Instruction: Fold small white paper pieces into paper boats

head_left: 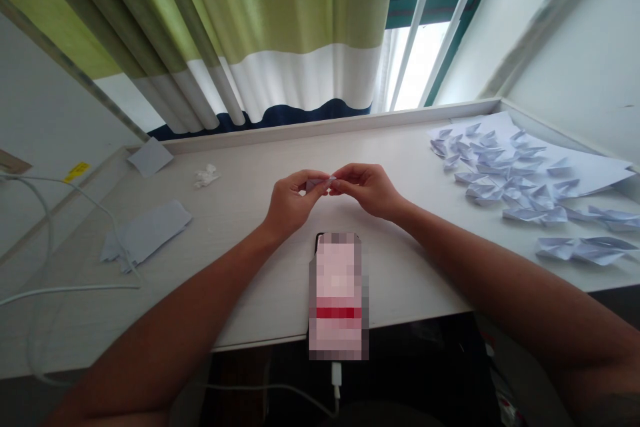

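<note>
The white desk (250, 159) spreads across the view, a raised rim along its far side. Behind it hangs a green, white and grey curtain (295, 3) with a dark blue hem, and to the right of that a green-framed window (425, 60) lets in light past pale vertical bars. White paper sheets (597, 177) lie flat at the desk's far right. A crowd of folded paper pieces (507, 188) sits partly on those sheets and partly on the desk itself, the nearest ones close to the front edge. In the middle, a phone (340, 293) with a pixelated screen extends past the front edge. At the left, a fanned stack of paper slips (157, 230) lies with a white cable (75, 289) looping beside and across it. The left hand (290, 203) and the right hand (371, 191) meet over the middle of the desk, beyond the phone, both pinched narrow with thumbs against fingers. A single paper slip (151, 157) rests in the far left corner, near a crumpled tissue (206, 175). Smallest is the folded paper (314, 183) held between the two hands, largely covered by the fingers.
</note>
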